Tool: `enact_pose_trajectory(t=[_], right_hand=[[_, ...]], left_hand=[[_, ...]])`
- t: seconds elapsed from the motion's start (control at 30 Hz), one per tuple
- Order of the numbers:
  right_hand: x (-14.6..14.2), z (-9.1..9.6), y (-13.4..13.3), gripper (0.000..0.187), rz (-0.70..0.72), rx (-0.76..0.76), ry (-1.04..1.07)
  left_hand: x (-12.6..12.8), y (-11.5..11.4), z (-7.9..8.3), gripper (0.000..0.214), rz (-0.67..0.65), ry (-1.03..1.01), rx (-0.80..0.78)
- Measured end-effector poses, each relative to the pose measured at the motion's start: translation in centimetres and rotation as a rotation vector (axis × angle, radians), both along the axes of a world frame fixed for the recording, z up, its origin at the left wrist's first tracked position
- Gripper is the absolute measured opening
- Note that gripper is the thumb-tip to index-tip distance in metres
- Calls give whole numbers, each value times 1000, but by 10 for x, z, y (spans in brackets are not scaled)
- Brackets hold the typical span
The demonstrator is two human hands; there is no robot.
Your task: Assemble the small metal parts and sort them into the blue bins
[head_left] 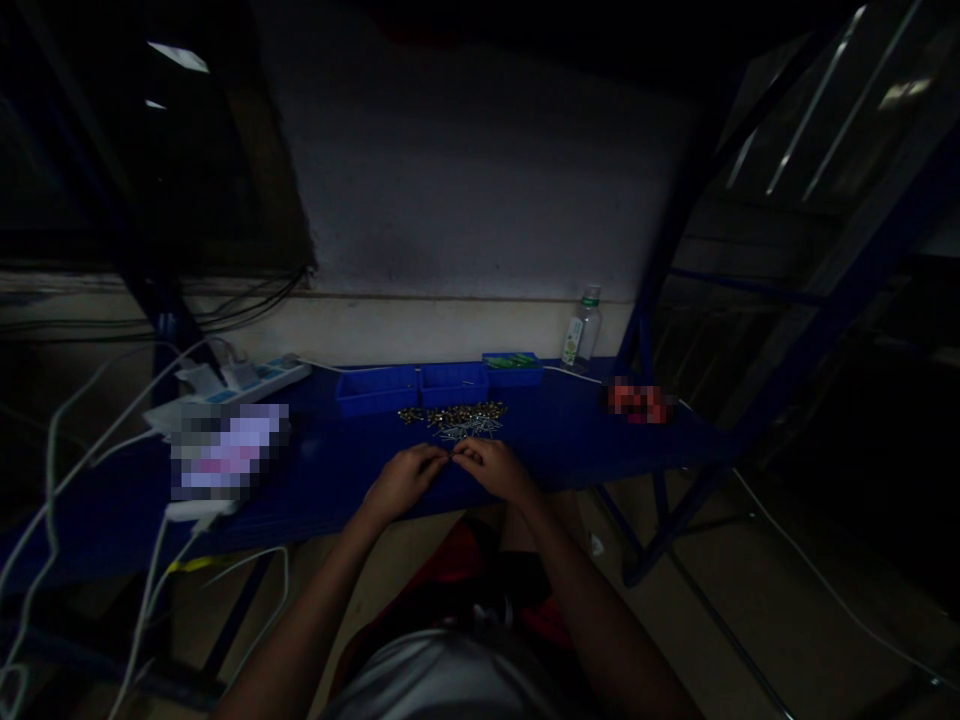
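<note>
My left hand [405, 480] and my right hand [495, 466] rest side by side on the near part of a blue table [570, 430], fingertips almost touching. Both have their fingers curled in a pinch around something too small and dim to make out. Just beyond the fingertips lies a pile of small metal parts [457, 414], brass-coloured pieces mixed with thin silvery pins. Behind the pile stand two blue trays [409, 388] and a third blue tray [513, 368] holding green pieces.
A clear plastic bottle [583, 330] with a green cap stands at the table's back right. A red object [637, 400] lies to the right. A white power strip [247, 380] and white cables [67, 440] occupy the left side. Blue shelf posts [660, 260] rise on the right.
</note>
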State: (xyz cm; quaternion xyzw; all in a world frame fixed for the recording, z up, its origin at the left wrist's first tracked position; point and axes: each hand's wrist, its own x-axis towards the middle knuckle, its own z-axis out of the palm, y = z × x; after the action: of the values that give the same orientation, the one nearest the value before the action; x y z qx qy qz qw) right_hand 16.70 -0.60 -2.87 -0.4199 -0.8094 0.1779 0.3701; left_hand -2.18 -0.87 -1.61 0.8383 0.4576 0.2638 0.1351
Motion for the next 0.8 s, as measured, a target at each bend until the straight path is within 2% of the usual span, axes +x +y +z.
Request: enact_pose_trajectory(t=[0.5,0.8], right_hand=[[-1,-1,0,16,3,6,1],[0,1,0,15,7,1,-4]], left_hand=[[-1,1,-3,30,3,5,25],[1,-2,2,29,-3,19,22]])
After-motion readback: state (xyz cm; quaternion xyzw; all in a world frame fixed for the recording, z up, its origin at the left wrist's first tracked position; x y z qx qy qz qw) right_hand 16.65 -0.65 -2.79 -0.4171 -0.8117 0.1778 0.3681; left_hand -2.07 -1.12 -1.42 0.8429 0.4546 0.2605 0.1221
